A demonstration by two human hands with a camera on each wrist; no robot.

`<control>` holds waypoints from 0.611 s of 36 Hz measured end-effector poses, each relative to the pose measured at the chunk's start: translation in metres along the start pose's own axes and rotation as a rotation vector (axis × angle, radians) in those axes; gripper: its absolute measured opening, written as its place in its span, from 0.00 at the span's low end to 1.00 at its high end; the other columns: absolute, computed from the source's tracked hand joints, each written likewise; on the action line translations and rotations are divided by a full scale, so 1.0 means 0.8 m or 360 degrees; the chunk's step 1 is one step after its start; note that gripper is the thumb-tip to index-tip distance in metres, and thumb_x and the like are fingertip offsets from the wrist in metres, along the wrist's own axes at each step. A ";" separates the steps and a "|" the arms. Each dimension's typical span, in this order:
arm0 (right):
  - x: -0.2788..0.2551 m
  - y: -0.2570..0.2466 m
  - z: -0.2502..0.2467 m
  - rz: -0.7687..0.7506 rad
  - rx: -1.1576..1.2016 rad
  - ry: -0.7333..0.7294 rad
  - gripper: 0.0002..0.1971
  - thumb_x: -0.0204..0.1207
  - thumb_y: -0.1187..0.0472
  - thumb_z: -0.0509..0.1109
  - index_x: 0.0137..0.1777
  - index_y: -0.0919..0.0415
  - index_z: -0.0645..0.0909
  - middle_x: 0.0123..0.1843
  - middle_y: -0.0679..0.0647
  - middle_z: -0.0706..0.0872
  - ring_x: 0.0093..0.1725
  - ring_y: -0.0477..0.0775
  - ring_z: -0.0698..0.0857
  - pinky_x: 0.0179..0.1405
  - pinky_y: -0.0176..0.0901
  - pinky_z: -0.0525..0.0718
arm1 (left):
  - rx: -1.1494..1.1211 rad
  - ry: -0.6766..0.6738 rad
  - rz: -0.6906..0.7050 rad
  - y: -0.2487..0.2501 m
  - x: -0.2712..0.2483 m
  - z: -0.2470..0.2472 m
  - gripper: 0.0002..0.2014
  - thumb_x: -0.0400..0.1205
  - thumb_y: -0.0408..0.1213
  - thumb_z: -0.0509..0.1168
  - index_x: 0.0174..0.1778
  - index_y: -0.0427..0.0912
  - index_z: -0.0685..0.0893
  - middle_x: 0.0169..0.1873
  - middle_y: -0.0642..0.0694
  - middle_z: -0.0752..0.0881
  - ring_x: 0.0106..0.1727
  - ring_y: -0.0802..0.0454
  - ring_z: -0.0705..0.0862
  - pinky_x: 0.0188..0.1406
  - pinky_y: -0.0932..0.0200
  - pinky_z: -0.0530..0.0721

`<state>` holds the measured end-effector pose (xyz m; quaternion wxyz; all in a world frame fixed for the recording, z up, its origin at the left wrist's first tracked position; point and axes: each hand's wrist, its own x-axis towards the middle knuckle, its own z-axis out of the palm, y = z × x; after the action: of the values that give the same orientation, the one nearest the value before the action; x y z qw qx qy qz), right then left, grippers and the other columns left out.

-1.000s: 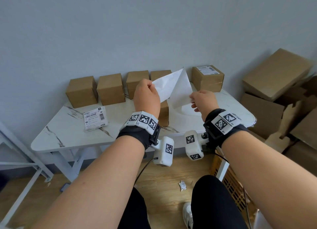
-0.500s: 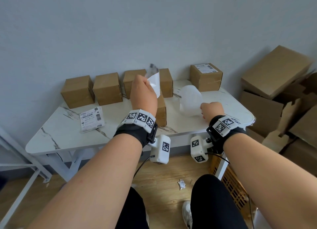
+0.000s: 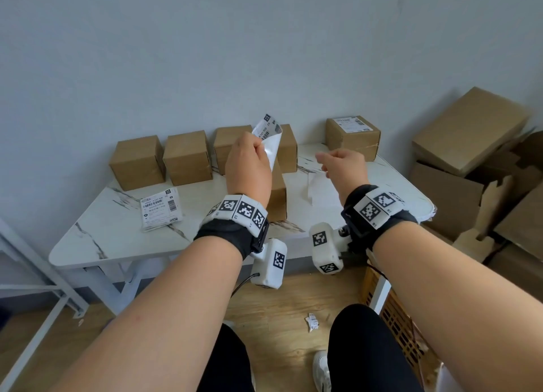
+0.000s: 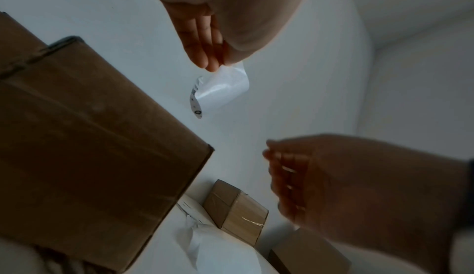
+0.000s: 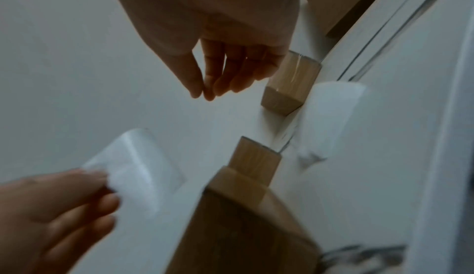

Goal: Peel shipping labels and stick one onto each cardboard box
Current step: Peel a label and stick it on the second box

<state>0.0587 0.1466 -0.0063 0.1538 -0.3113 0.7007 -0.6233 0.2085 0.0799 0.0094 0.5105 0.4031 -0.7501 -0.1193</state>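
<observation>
1. White peeled label [image 3: 269,139] curls above the left hand [image 3: 248,165], whose fingers [image 4: 205,55] pinch its lower edge.
2. Right hand [image 3: 342,168] hovers empty, fingers [image 5: 218,79] loosely together.
3. Risk: the label folds onto itself, or lands crooked on the box [image 3: 277,195] just below.

left hand [image 4: 202,41] pinching curled label [image 4: 220,92]

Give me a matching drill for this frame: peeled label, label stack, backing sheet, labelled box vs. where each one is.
Things:
1. peeled label
2. label stack
3. backing sheet
4. labelled box

Places:
A. tabletop, left side
B. far right of the table, near the wall
C. pinched in the left hand
D. lying on the table below the right hand

Pairs: 1-C, 2-A, 3-D, 4-B
</observation>
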 end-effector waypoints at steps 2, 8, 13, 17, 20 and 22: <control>-0.008 -0.019 0.007 -0.0047 0.0105 -0.0049 0.14 0.75 0.58 0.72 0.46 0.73 0.85 0.34 0.55 0.82 0.31 0.47 0.78 0.38 0.40 0.80 | 0.0011 -0.0009 0.0037 0.003 -0.002 -0.002 0.07 0.86 0.34 0.57 0.49 0.36 0.78 0.49 0.42 0.83 0.47 0.46 0.82 0.39 0.60 0.73; -0.024 -0.051 0.020 -0.0072 0.0235 -0.0220 0.17 0.74 0.49 0.74 0.41 0.66 0.86 0.31 0.50 0.83 0.29 0.45 0.77 0.30 0.31 0.74 | 0.0059 -0.0048 0.0183 0.011 -0.005 -0.013 0.07 0.86 0.35 0.56 0.46 0.40 0.78 0.41 0.45 0.83 0.39 0.49 0.79 0.35 0.60 0.68; -0.031 -0.058 0.025 -0.0054 0.0286 -0.0237 0.15 0.76 0.51 0.73 0.41 0.65 0.86 0.31 0.51 0.82 0.29 0.45 0.77 0.20 0.22 0.72 | 0.0096 -0.0064 0.0376 0.013 -0.010 -0.023 0.07 0.86 0.34 0.56 0.45 0.38 0.78 0.41 0.45 0.81 0.39 0.50 0.77 0.35 0.58 0.70; -0.036 -0.061 0.027 -0.0042 0.0293 -0.0261 0.10 0.78 0.59 0.71 0.45 0.68 0.86 0.32 0.53 0.81 0.31 0.47 0.76 0.19 0.21 0.72 | 0.0143 -0.0090 0.0507 0.010 -0.014 -0.027 0.08 0.85 0.33 0.57 0.44 0.37 0.80 0.43 0.44 0.82 0.42 0.48 0.79 0.35 0.56 0.75; -0.037 -0.065 0.029 -0.0026 0.0252 -0.0268 0.07 0.77 0.63 0.70 0.39 0.63 0.84 0.31 0.52 0.81 0.30 0.47 0.77 0.18 0.22 0.72 | 0.0174 -0.0088 0.0566 0.006 -0.016 -0.030 0.07 0.84 0.33 0.61 0.45 0.37 0.83 0.43 0.43 0.84 0.45 0.46 0.80 0.35 0.53 0.79; -0.036 -0.066 0.032 -0.0010 0.0225 -0.0263 0.09 0.76 0.64 0.69 0.34 0.61 0.82 0.30 0.52 0.80 0.30 0.48 0.76 0.18 0.24 0.73 | 0.0191 -0.0087 0.0594 0.000 -0.015 -0.031 0.05 0.82 0.34 0.65 0.45 0.38 0.86 0.42 0.44 0.85 0.47 0.45 0.80 0.37 0.57 0.77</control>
<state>0.1087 0.1437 0.0354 0.2306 -0.3521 0.6390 -0.6438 0.2317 0.0945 0.0126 0.4783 0.2833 -0.8311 0.0115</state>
